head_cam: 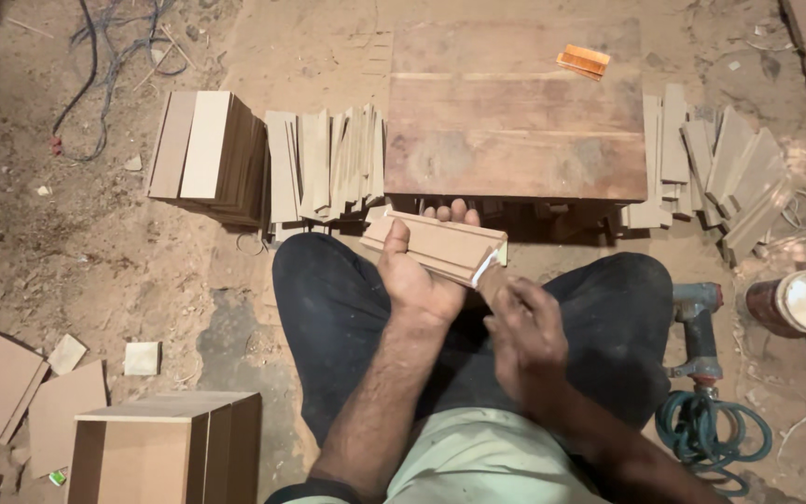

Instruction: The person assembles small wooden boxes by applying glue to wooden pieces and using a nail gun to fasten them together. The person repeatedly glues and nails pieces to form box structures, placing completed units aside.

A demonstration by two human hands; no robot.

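A seated person's left hand (419, 271) clasps a short wooden moulding piece (436, 245) over the lap, just off the near edge of a low wooden work block (515, 112). The right hand (526, 327), fingers pinched shut, presses something small and pale, too small to identify, against the piece's right end. Steady support from the left hand and light, even strokes at that end look like the way to work it cleanly.

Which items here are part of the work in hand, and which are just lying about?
In hand:
- wooden moulding piece, held by the left hand
- small white item at its end, under the right hand

Lying about:
- stacked wood strips
- low wooden table
- nail gun
- coiled hose
- wooden box
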